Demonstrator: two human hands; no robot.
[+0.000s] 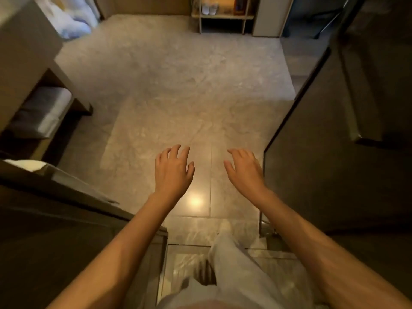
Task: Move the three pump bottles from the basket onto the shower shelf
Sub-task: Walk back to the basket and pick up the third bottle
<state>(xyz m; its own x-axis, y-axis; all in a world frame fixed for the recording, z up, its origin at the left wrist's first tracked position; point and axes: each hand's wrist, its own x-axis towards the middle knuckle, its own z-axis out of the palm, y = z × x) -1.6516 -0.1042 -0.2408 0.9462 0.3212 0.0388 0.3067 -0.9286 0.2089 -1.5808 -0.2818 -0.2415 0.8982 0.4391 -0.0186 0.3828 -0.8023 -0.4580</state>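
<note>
No pump bottle, basket or shower shelf shows in the head view. My left hand [172, 169] and my right hand [244, 169] are stretched out in front of me over a pale marble floor [178, 85]. Both hands hold nothing, palms down, fingers spread and slightly curled. They hang side by side, about a hand's width apart. My leg in light trousers [231, 259] steps forward below them.
A dark glass panel or door [334, 141] stands on the right. On the left are a dark counter [55, 208] and a vanity with folded towels [42, 112] underneath. A wooden rack with white slippers [209, 7] stands at the far wall.
</note>
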